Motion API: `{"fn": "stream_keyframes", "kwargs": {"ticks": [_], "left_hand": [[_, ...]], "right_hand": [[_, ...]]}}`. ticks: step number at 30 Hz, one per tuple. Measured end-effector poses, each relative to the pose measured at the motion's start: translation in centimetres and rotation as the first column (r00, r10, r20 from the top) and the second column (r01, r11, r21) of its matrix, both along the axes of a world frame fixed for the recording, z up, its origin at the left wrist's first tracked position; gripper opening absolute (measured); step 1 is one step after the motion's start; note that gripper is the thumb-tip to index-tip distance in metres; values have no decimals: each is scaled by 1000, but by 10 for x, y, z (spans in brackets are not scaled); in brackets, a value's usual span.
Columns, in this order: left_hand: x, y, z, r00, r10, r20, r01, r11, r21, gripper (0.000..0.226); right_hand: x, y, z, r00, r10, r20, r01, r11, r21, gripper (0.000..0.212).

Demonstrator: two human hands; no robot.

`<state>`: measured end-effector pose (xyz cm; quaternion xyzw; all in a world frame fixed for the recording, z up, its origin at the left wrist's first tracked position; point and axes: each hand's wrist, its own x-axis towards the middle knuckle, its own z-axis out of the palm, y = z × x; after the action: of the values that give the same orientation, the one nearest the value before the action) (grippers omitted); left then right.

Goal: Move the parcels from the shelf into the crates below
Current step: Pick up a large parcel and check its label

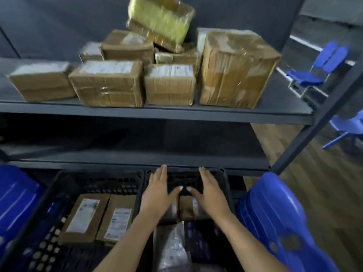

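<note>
- Both hands are below the shelf point(157, 112), over the right crate point(224, 174). The left hand point(157, 190) and the right hand point(211, 191) are flat, palms down, fingers straight, and they hold nothing. I cannot tell if they touch the brown parcels point(186, 210) under them.
- The parcels that wait stand on the shelf, in a group from its middle to its right end. Two flat parcels point(84, 216) lie already in the left crate point(64, 185) below the shelf.
- The large carton point(235, 69) at the right end of the shelf is probably the heaviest. It looks stiff, but the clear tape around it is smooth and may slip. I would take it with two hands on opposite sides, low near the bottom edge.
- The medium cartons point(108, 83) at the front edge of the shelf look rigid and lighter; one hand on each short side should be enough.
- The yellow-taped box point(161, 18) leans tilted on top of the pile at the back of the shelf. It seems unstable, so I judge it should go first, before any carton under it is pulled.
</note>
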<state>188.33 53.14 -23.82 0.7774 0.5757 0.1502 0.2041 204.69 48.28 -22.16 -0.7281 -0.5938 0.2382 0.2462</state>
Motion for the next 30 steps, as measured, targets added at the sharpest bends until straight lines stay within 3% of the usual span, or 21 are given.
{"fn": "stream_keyframes", "kwargs": {"ticks": [7,14,19,25,27,30], "left_hand": [[7,44,133,992,-41,119,16,979,203,95],[44,76,206,982,-111,152,64,957,282,95],[77,103,224,971,-140,191,85,959,272,93],[121,141,238,942,-173,287,104,965,241,81],[130,154,240,941,-165,295,102,970,219,73],[137,170,238,937,-140,320,83,979,186,69]], "right_hand": [[42,40,84,990,-129,48,111,955,275,85],[85,61,154,965,-261,14,235,890,390,85],[132,79,184,915,-404,-1,365,826,429,90],[179,117,204,932,-358,-46,350,866,357,100],[188,129,208,948,-310,-68,315,889,334,92],[195,139,212,963,-224,-146,262,901,346,53]]}}
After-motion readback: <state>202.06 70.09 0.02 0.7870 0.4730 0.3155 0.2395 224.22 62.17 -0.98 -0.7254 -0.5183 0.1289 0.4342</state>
